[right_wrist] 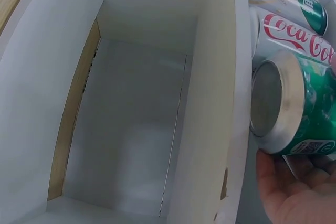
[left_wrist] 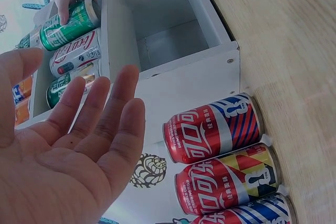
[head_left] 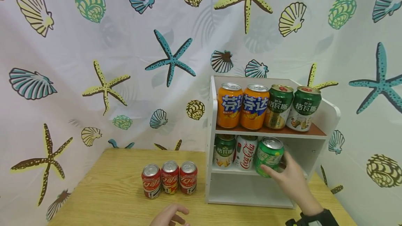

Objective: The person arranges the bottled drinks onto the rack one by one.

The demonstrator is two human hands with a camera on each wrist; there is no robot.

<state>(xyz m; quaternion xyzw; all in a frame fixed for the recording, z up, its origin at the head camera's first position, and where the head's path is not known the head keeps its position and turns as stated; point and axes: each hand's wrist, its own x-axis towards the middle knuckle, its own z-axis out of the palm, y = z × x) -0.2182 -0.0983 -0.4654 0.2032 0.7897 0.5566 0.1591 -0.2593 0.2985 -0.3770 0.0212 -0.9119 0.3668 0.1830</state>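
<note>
My right hand grips a green can by its side, thumb in front and fingers behind. The can tilts at the front edge of the middle shelf, beside a white Coca-Cola can. Left of that stands a green-and-white kvass can. In the right wrist view the green can's silver base faces the camera. My left hand hovers over the table with its fingers spread loosely and nothing in it. Nearest to it are three red cola cans in a row on the table.
A white shelf unit stands on the wooden table. Its top level holds two orange soda cans and two green kvass cans. The bottom compartment has low side walls. A patterned cloth hangs behind.
</note>
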